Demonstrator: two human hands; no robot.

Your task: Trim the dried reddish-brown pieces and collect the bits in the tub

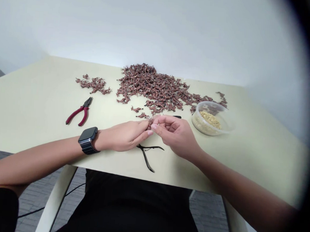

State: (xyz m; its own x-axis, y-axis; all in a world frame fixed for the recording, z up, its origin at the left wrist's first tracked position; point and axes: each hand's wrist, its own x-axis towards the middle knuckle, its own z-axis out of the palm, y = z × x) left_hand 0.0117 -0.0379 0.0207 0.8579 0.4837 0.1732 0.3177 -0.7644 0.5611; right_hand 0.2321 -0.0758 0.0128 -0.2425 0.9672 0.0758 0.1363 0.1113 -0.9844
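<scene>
Both my hands meet over the pale table (35, 101), pinching one small reddish-brown dried piece (149, 123) between their fingertips. My left hand (126, 135), with a dark smartwatch (87, 140) on its wrist, closes on the piece from the left. My right hand (176, 133) closes on it from the right. Under my hands lies a thin black tool (147, 155) with curved handles. A large heap of the same reddish-brown pieces (156, 88) spreads just beyond my hands.
Red-handled pliers (79, 112) lie to the left. A smaller heap of pieces (94, 84) sits at the back left. A clear round container (209, 118) with yellowish bits stands to the right. A white wall rises behind the table.
</scene>
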